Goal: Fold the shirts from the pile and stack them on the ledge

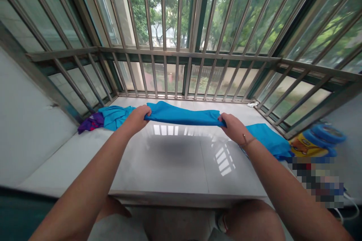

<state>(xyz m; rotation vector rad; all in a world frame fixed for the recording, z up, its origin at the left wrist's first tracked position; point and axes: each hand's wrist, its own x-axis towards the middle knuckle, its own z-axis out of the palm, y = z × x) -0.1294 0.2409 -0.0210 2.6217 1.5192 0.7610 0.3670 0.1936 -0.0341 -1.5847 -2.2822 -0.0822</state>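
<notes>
A blue cloth garment [183,115], folded into a long narrow strip, is stretched between my two hands above the white tiled ledge [175,175]. My left hand [140,118] grips its left end with closed fingers. At the other end, my right hand [232,126] pinches the right corner. What kind of garment it is cannot be made out. Behind my left hand lies a crumpled light-blue cloth [117,116], with a purple cloth [92,122] beside it. Next to my right forearm a flat, folded blue cloth [268,139] rests on the ledge.
Metal window bars [175,54] enclose the ledge on the far side and both flanks. At the right stands a blue and yellow container [313,141] with a cartoon picture. Close to it are a blurred-out patch and a white cable [350,216]. My legs are below the front edge.
</notes>
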